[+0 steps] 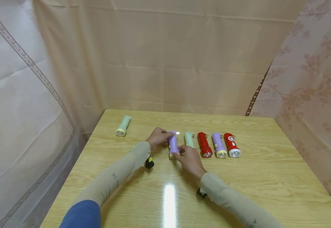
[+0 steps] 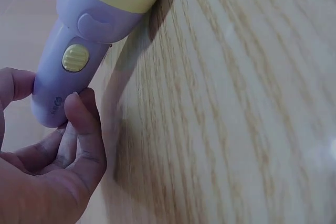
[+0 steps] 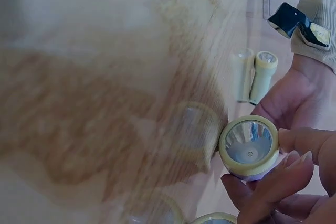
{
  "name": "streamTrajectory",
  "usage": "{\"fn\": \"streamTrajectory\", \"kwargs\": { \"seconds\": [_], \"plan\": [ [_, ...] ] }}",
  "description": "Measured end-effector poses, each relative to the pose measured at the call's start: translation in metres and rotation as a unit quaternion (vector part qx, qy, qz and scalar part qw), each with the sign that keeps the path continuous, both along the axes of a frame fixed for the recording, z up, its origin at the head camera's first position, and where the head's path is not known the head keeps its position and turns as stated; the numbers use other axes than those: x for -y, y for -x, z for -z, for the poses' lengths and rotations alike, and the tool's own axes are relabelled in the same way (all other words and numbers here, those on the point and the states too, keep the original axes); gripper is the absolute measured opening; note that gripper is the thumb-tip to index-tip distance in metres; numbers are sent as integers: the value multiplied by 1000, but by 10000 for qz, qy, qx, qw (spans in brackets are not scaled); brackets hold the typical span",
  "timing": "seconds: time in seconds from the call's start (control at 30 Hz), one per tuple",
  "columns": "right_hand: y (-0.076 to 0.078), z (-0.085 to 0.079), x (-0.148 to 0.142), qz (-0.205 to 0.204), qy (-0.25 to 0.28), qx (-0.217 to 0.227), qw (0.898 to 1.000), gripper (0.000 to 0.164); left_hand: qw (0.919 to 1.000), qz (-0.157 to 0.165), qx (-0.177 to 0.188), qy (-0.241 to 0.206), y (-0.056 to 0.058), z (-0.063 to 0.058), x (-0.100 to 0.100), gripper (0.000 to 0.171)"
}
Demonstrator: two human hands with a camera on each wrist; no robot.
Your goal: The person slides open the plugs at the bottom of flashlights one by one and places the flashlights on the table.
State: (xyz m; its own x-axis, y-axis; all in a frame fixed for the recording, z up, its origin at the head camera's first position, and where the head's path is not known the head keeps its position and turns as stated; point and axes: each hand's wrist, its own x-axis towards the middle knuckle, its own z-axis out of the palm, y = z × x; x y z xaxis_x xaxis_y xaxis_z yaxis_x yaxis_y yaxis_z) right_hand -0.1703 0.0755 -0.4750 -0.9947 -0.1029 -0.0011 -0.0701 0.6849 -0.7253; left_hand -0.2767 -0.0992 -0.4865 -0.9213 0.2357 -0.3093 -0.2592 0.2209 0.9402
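A purple flashlight (image 1: 173,142) with a pale yellow head lies between both hands near the middle of the table. My left hand (image 1: 159,137) pinches its tail end between thumb and fingers; the left wrist view shows a yellow slide switch (image 2: 75,57) facing up the barrel. At the head end, my right hand (image 1: 191,160) holds the yellow rim (image 3: 223,150) with thumb and fingers, the lens turned toward the wearer. Just right of it lies a mint green flashlight (image 1: 188,139), its head hidden behind the right hand.
Farther right in the row are a red flashlight (image 1: 203,144), another purple one (image 1: 218,144) and a red one with a white rim (image 1: 232,144). A second mint green flashlight (image 1: 124,125) lies apart at the back left. Cloth hangs behind the wooden table (image 1: 268,177).
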Motion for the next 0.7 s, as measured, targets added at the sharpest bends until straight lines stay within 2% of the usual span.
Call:
{"fn": "streamTrajectory", "kwargs": {
  "seconds": [0.23, 0.43, 0.7],
  "plan": [
    [0, -2, 0, -57, -172, -224, 9996, 38, 9998, 154, 55, -67, 3, 3, 0, 34],
    [0, -4, 0, -22, -136, -91, 9999, 37, 9996, 265, 6, 8, 4, 5, 0, 36],
    [2, -3, -1, -26, -183, -147, 9997, 37, 9994, 296, -36, 165, 2, 4, -2, 39]
  ]
}}
